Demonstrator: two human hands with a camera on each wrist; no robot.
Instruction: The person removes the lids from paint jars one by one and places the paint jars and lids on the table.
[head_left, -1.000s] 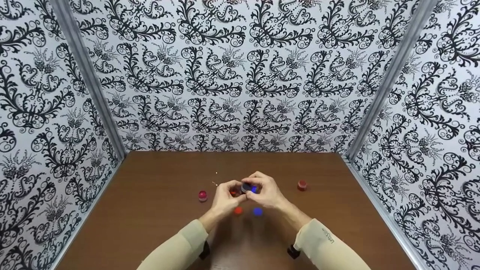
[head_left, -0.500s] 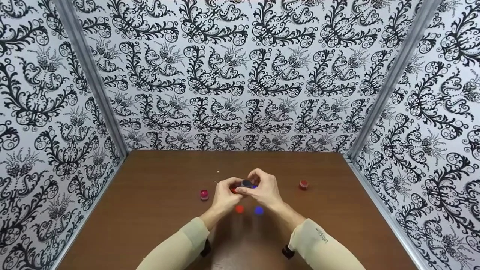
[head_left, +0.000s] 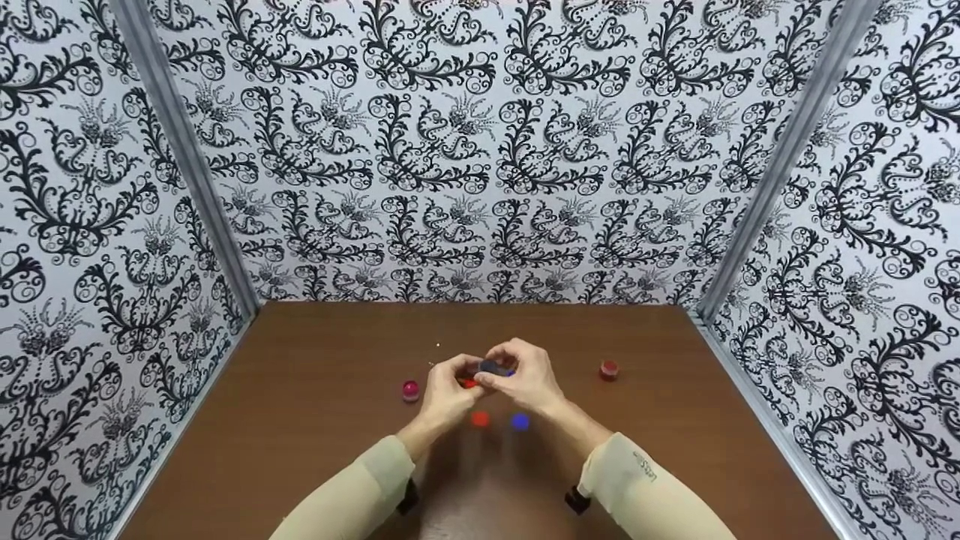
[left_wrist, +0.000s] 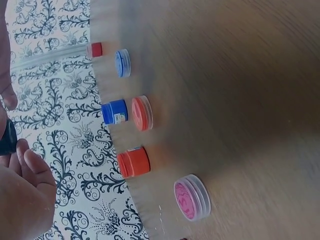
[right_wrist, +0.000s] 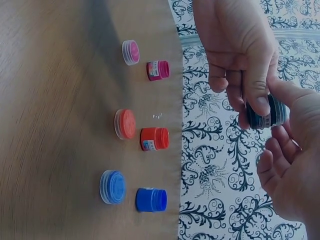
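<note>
In the head view, my left hand [head_left: 450, 386] and right hand [head_left: 525, 379] meet above the middle of the table around a small dark paint jar [head_left: 491, 367]. The right wrist view shows this jar [right_wrist: 265, 112] held sideways, dark green-black with a label. My left thumb and fingers grip its labelled body, while my right thumb and fingers pinch the other end, near the cap. Only a dark part of the jar [left_wrist: 9, 137] appears at the edge of the left wrist view. Whether its cap is loose cannot be told.
On the brown table stand an orange jar [right_wrist: 155, 139], a blue jar [right_wrist: 151, 200] and a magenta jar [right_wrist: 158, 70]. Nearer lie an orange lid [right_wrist: 125, 124], a blue lid [right_wrist: 113, 187] and a pink lid [right_wrist: 131, 52]. A red jar [head_left: 608, 370] stands farther right.
The right fingers have lifted off the dark jar and come back onto it, shifting their grip. The jar has tilted slightly between the hands. The jars on the table stay put.
</note>
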